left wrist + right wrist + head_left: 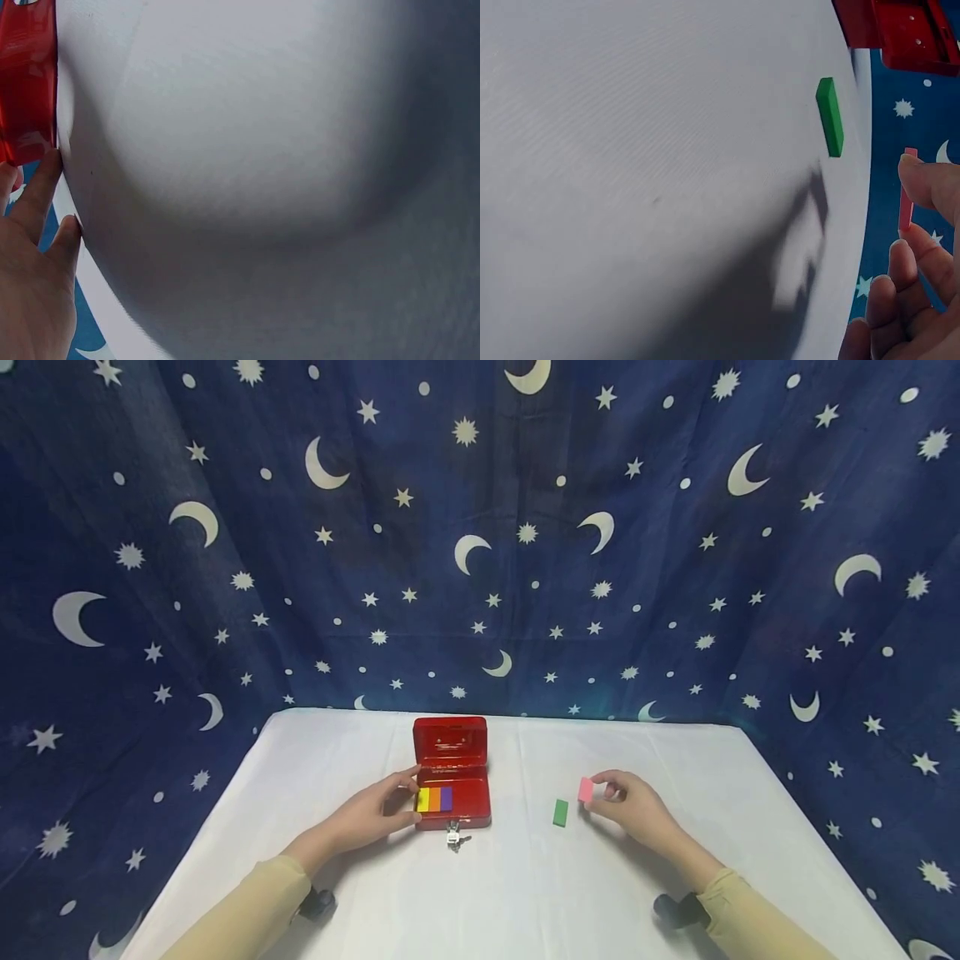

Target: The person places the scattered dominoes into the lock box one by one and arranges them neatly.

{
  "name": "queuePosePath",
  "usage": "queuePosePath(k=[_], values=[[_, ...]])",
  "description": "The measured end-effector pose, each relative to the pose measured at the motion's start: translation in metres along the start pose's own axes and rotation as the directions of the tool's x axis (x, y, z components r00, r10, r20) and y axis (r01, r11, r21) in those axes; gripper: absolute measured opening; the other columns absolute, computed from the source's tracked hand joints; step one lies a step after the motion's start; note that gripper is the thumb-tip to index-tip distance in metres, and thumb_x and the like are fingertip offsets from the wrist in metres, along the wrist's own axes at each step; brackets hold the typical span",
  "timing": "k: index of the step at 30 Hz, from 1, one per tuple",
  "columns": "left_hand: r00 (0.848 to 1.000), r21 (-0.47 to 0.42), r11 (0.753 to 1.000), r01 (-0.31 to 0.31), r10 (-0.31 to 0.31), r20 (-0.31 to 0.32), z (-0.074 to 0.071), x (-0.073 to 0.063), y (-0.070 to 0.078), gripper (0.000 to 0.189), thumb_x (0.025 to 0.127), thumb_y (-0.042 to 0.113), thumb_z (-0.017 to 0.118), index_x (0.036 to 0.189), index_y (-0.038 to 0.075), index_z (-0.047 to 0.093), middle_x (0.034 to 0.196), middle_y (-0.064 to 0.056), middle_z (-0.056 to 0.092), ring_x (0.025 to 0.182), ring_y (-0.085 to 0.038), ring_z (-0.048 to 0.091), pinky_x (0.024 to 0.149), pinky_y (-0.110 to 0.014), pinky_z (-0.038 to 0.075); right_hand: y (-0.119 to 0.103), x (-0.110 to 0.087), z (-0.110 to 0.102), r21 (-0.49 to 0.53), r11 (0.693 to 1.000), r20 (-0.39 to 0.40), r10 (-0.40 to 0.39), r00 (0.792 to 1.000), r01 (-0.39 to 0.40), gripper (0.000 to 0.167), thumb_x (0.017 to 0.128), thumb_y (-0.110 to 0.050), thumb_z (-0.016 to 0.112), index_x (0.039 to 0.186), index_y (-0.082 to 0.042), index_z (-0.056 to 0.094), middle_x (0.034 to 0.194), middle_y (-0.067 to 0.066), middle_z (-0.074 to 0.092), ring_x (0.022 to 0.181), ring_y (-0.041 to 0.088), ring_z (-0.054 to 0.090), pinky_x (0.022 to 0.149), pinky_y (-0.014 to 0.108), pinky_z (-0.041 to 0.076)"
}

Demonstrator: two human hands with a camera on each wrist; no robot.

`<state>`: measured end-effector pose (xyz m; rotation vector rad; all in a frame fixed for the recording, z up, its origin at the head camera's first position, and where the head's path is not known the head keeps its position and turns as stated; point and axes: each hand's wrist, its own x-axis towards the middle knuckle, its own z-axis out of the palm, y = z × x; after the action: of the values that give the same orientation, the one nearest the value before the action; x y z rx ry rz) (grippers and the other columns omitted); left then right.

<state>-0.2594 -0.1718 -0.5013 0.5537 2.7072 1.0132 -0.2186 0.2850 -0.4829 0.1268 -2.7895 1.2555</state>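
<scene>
Right hand (632,807) pinching pink block (585,789) (green block (560,812) nearby), left hand (365,814) spread against red box (472,797)

No text, label, brand or number can be read. The only printed signs are pale moons (318,474), stars (465,432) and dots (561,481) on the blue cloth (427,543) beyond the table's (525,893) far edge — any marking on the padlock (453,837) at the red box's (471,797) front edge is too small to tell.

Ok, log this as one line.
left hand: touching red cash box; right hand: pinching pink block; green block: on table; yellow block, orange block, purple block: in box; lid: open
</scene>
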Motion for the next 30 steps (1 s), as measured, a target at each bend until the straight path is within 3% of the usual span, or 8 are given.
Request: queuePosePath(k=[30], values=[[0.998,0.005,0.999,-0.052,0.052,-0.018,0.001,-0.002,-0.004,0.041,0.088,0.051,0.076,0.12,0.033,0.059,0.161,0.014,0.038,0.15,-0.028,0.034,0.114,-0.064,0.033,-0.05,0.009,0.041,0.09,0.996,0.028,0.016,0.999,-0.018,0.04,0.079,-0.017,0.087,0.116,-0.014,0.072,0.084,-0.002,0.056,0.075,0.018,0.049,0.057,0.029,0.041]])
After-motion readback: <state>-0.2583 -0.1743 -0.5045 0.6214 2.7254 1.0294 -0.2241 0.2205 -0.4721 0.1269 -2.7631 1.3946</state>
